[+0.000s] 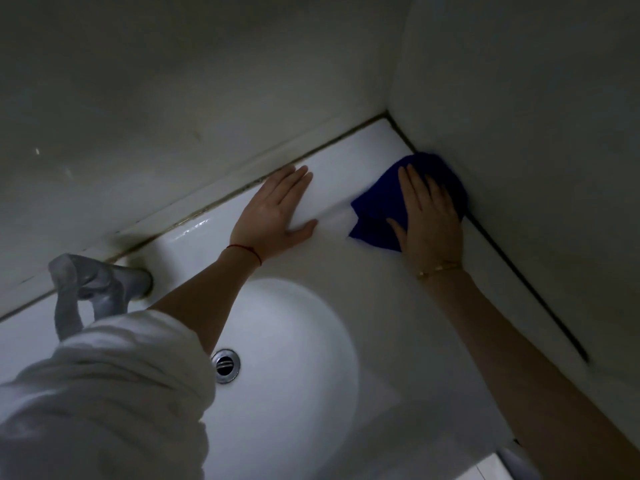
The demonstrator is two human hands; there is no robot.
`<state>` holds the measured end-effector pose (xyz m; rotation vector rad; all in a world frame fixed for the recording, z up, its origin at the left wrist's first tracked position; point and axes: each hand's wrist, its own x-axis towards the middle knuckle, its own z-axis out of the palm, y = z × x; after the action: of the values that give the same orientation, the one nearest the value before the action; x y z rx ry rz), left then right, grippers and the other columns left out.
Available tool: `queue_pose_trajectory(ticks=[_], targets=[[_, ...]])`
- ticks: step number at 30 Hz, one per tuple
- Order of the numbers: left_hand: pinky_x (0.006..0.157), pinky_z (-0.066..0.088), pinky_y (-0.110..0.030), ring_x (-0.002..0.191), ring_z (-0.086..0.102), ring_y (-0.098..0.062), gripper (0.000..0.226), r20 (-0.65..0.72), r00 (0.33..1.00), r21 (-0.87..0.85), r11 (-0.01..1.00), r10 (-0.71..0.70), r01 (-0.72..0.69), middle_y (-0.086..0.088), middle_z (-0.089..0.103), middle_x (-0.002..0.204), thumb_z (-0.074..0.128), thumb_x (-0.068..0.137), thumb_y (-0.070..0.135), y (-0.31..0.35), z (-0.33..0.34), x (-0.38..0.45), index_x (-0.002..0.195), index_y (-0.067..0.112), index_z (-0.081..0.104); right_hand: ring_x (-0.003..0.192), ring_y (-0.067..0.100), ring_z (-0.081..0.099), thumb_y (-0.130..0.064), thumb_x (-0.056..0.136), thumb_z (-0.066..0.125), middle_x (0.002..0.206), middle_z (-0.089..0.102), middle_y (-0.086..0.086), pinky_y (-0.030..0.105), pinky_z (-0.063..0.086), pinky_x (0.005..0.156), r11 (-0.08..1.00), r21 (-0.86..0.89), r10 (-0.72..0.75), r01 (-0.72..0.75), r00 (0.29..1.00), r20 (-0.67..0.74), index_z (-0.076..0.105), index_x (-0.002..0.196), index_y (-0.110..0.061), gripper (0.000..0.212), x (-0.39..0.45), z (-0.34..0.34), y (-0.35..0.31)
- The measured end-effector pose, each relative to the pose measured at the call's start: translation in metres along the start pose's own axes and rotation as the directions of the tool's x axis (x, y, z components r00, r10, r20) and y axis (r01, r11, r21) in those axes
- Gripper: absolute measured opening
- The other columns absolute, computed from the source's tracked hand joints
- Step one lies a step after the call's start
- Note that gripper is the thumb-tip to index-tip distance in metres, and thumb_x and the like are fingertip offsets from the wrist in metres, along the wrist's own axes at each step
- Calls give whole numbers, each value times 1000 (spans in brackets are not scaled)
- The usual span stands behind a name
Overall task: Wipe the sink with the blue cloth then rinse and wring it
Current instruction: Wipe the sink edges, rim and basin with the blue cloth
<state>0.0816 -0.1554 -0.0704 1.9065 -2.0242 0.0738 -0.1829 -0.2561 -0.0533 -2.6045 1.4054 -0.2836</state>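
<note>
Pressing blue cloth (412, 199) flat into sink (346, 271) corner, right hand (431, 216).

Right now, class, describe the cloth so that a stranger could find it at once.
Start at the white sink and follow its back ledge to the right corner, where the two walls meet. There the blue cloth lies flat under the right hand. It is the only deep-blue thing among white and grey surfaces.

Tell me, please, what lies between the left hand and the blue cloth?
Nothing: in the head view only bare white sink ledge separates the flat left hand from the blue cloth under the right hand.
</note>
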Motion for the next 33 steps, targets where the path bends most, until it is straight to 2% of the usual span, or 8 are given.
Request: queue_pose_trajectory(ticks=[4,7,9,13,16,23,30,33], targets=[[118,32,-44,143,36,-32,72,1,1000,4,1000,-1,1,-14,44,152,59,93,46,1,1,-1,148,3,41,133,33,35,-33,86,66,154,30,10,46,28,112,998,12,62,-62,998,-1,19,152,-12,83,-65,-12,17],[118,32,-43,143,36,-32,72,-9,1000,9,1000,-1,1,-14,44,152,59,93,46,0,3,-1,147,3,42,130,35,39,-46,88,60,152,34,10,49,31,109,993,72,92,-91,996,-2,22,151,-14,80,-72,-21,16],[119,31,-42,142,37,-33,72,-20,1000,9,1000,6,-6,-14,45,152,59,92,46,0,3,0,147,2,43,130,33,40,-55,89,48,151,36,8,49,32,107,995,38,88,-87,995,-40,23,150,-14,78,-61,-19,9],[118,33,-44,142,38,-33,72,-17,1000,13,1000,4,-4,-14,45,151,61,92,45,1,3,0,146,2,43,139,32,29,-59,92,37,157,23,7,49,21,115,995,-98,13,-14,1000,-19,14,152,-10,81,-44,2,5],[118,32,-44,143,37,-32,72,-11,1000,19,1000,8,-7,-14,44,152,60,93,46,0,2,0,147,2,42,135,32,35,-55,95,43,156,26,7,47,28,111,993,-111,41,-46,998,-43,16,152,-11,77,-44,2,11],[119,31,-43,144,35,-32,72,-12,1000,16,1000,6,-5,-14,43,153,59,93,46,-2,3,-3,148,3,41,123,35,48,-28,88,64,149,39,12,47,41,103,995,-92,39,-47,996,-82,27,149,-8,74,-101,-12,38],[120,30,-43,143,35,-34,72,-2,1000,27,1000,12,-12,-16,42,153,58,94,45,0,0,-2,148,1,40,131,35,41,-28,91,61,153,32,11,48,33,107,997,-53,-60,61,998,13,26,149,-7,70,0,0,8],[121,28,-41,143,35,-33,72,-7,1000,21,1000,23,-22,-16,43,153,57,94,46,-1,1,-2,148,1,40,132,34,40,-27,92,60,153,32,12,45,32,110,996,-49,-80,80,997,19,26,149,-7,70,11,1,5]])
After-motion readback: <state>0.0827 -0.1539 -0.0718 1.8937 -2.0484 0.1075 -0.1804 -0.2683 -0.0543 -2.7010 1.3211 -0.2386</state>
